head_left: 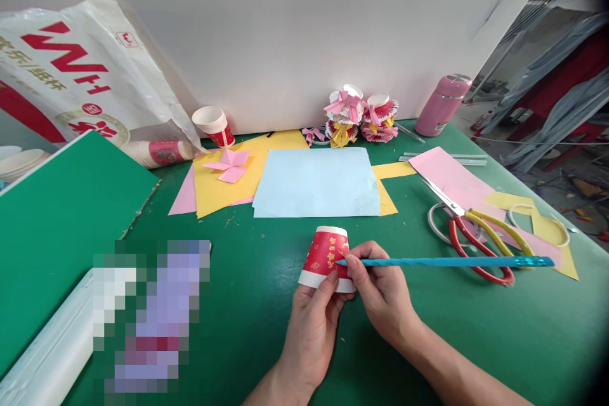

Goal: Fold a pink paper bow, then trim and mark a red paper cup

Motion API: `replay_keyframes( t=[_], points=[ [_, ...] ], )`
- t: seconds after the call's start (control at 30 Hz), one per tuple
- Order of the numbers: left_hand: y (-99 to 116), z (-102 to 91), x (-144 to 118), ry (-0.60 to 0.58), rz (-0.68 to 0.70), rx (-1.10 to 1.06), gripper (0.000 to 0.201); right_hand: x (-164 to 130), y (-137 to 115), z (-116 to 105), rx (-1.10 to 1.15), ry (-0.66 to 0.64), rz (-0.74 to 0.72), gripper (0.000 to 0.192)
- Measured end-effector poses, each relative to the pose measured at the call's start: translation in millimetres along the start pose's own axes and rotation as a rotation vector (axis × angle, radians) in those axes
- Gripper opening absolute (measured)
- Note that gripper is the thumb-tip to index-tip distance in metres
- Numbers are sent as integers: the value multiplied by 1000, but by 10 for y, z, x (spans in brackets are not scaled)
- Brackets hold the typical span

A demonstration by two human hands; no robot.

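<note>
A red paper cup (pixel 327 254) with gold print stands upside down on the green table (pixel 257 304), near me. My left hand (pixel 311 317) grips its white rim from below. My right hand (pixel 378 288) pinches a long thin blue stick (pixel 451 261) that lies level and stretches to the right. The stick's tip touches the cup's side.
Light blue (pixel 316 183), yellow and pink paper sheets lie behind the cup. Red-and-yellow scissors (pixel 478 238) rest at the right. Decorated cups (pixel 361 115) and a pink bottle (pixel 442 104) stand by the wall. A bag of cups (pixel 80 70) and a green board (pixel 61 216) are at left.
</note>
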State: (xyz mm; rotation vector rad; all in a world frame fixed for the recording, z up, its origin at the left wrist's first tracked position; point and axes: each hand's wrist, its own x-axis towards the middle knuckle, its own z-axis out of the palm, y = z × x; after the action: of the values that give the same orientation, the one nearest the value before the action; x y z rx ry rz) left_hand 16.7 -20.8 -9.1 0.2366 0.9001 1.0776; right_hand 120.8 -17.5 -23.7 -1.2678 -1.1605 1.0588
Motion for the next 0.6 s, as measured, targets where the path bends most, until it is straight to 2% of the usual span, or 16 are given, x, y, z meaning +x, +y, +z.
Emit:
replay_keyframes(
  t=[0.2, 0.33, 0.47, 0.6],
  points=[
    [2, -8, -6, -34, 8, 23, 21, -6, -5, 8, 21, -1, 2, 18],
    [-2, -22, 8, -63, 23, 63, 21, -31, 2, 22, 118, -22, 32, 17],
    [4, -15, 17, -11, 15, 46, 19, -55, 18, 27, 171, -38, 35, 15],
    [6, 10, 1, 42, 8, 9, 16, -29, -20, 7, 171, 66, -27, 13]
  ],
)
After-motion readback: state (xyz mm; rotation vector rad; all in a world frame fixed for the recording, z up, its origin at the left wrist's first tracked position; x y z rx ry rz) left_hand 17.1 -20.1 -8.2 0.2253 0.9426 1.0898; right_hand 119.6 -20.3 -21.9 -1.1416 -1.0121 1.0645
